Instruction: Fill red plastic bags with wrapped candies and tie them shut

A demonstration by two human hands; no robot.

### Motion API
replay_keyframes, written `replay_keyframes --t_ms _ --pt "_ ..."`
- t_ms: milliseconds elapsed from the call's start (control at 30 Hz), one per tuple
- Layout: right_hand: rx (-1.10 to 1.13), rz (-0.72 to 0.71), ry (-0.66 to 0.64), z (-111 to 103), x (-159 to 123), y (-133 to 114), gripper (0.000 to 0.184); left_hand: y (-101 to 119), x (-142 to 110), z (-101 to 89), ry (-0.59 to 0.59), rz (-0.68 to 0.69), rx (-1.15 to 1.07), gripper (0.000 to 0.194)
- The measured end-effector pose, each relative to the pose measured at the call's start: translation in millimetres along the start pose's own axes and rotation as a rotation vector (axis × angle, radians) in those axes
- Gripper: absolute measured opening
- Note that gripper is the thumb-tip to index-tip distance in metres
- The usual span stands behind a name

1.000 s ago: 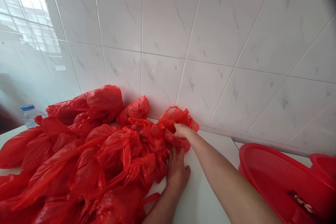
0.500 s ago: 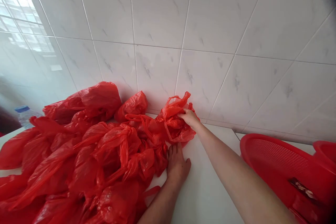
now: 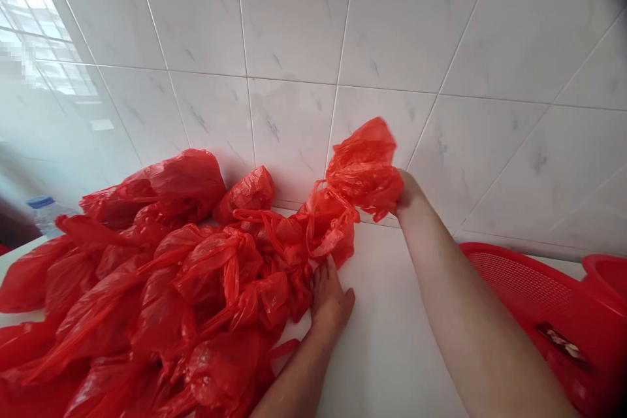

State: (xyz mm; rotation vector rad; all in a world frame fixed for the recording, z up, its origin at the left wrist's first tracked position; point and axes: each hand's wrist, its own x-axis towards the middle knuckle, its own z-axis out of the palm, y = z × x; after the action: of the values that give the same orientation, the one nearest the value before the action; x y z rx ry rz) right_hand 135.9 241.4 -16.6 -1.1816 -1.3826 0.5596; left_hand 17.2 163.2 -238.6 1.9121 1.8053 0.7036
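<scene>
My right hand is closed on a crumpled red plastic bag and holds it up in front of the tiled wall, above the counter. That bag still trails down to the heap of red plastic bags covering the left half of the white counter. My left hand lies flat on the counter with fingers stretched out, pressing against the right edge of the heap.
A red perforated plastic basket sits at the right, with another red rim behind it. A clear bottle with a blue cap stands at the far left behind the bags. White marbled tiles back the counter.
My right hand has closed on one bag at the back of the heap and lifted it up and to the right. The left hand has stayed in place.
</scene>
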Motion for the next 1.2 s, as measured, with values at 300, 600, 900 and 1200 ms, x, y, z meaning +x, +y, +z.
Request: replay_keyframes --t_ms 300,600,900,1200 --pt "-0.44 0.022 0.522 -44.2 -128.0 45.3 0.037 -1.3 -2.5 -10.0 0.266 0.082 -0.177 0.04" --pt "-0.253 0.192 0.37 -67.6 -165.3 68.4 0.028 19.2 -32.3 -18.5 0.05 0.747 -0.241 0.049" --pt "0.387 0.016 0.581 -78.5 -185.2 42.6 0.014 27.2 -36.5 13.5 -0.2 0.667 -0.03 0.075" --pt "0.618 0.292 0.424 -78.2 -180.2 48.2 0.028 20.7 -38.6 3.5 -0.128 0.494 -0.729 0.097"
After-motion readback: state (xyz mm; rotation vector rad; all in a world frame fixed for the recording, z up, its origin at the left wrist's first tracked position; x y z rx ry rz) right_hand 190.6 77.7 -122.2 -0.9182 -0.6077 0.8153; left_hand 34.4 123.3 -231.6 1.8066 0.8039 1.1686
